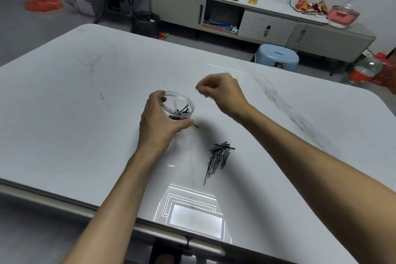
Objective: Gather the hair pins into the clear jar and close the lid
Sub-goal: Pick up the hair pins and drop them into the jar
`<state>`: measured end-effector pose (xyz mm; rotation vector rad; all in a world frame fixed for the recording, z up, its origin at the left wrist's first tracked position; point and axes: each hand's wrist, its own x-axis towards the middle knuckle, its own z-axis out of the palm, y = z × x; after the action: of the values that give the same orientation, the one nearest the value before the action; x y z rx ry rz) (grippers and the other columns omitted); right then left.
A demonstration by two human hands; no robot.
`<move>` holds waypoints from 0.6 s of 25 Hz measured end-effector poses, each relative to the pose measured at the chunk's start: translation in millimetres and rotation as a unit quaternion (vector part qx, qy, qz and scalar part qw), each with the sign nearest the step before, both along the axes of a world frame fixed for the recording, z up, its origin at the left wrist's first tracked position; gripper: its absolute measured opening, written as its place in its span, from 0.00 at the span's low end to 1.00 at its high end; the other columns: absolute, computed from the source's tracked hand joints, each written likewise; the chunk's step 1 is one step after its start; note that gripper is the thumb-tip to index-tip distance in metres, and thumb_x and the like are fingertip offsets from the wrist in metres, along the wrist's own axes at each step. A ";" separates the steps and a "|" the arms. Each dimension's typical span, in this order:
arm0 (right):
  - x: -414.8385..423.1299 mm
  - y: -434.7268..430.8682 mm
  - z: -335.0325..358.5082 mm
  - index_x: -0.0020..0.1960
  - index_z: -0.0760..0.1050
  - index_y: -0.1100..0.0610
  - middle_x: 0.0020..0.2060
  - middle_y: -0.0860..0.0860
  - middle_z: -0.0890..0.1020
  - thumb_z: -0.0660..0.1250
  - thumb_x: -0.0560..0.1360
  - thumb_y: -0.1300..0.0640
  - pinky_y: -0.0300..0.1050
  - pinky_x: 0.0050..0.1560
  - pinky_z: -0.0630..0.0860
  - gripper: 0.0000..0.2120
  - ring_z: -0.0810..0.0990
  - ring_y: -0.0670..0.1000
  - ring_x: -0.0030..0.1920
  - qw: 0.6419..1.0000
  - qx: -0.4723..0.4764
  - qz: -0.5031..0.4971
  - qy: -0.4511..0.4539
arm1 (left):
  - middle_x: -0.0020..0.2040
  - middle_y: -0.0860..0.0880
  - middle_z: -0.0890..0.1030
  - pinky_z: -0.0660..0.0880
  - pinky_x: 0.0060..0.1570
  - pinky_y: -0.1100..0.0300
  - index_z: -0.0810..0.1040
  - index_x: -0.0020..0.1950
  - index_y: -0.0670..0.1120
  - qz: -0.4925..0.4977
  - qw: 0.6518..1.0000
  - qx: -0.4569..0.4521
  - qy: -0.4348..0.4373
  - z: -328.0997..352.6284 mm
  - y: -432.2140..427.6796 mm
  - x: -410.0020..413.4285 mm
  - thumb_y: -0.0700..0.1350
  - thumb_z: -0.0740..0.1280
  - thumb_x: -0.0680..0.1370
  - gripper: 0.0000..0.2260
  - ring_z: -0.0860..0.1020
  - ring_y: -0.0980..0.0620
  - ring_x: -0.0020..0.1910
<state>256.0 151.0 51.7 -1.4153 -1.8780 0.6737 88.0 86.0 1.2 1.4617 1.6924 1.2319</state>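
My left hand (pixel 159 120) grips the clear jar (pixel 180 105) from its left side; the jar is open and holds several black hair pins. My right hand (pixel 220 91) hovers just right of and above the jar, fingers curled and blurred; whether it pinches a pin cannot be told. A loose pile of black hair pins (pixel 218 156) lies on the white table (pixel 85 113) below and to the right of the jar. One single pin (pixel 196 126) lies beside my left thumb. No lid is visible.
A glossy reflection of a ceiling light (pixel 192 214) shows near the table's front edge. Beyond the table stand a blue stool (pixel 276 57), a black bin (pixel 145 23) and a low cabinet (pixel 257 21) with bottles and snack bags.
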 end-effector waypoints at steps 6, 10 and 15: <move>-6.3 5.1 -69.4 0.47 0.82 0.56 0.42 0.50 0.83 0.75 0.69 0.57 0.44 0.47 0.76 0.08 0.80 0.51 0.44 0.971 -0.122 0.027 -0.205 | 0.64 0.52 0.75 0.65 0.51 0.64 0.67 0.69 0.50 0.032 0.999 0.001 -0.005 -2.4 4.4 -13.3 0.49 0.82 0.61 0.40 0.73 0.54 0.59; -9.3 2.0 -81.4 0.42 0.80 0.55 0.39 0.47 0.79 0.66 0.70 0.66 0.47 0.43 0.76 0.08 0.79 0.53 0.44 0.959 -0.069 0.067 -0.268 | 0.65 0.52 0.74 0.65 0.51 0.64 0.67 0.69 0.50 0.031 0.999 -0.004 -0.005 -3.8 6.3 -12.5 0.49 0.81 0.62 0.40 0.72 0.55 0.58; 35.8 -13.1 -77.9 0.41 0.76 0.54 0.40 0.47 0.79 0.63 0.72 0.67 0.49 0.45 0.76 0.09 0.77 0.51 0.42 0.953 -0.066 0.072 -0.286 | 0.65 0.53 0.74 0.64 0.51 0.65 0.67 0.69 0.50 0.008 1.000 -0.009 -0.005 -3.7 6.1 -4.4 0.49 0.81 0.61 0.40 0.72 0.55 0.58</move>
<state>291.8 137.8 -26.3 -1.7001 -2.4382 0.4943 83.5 92.1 -2.5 1.4307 1.7081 1.2272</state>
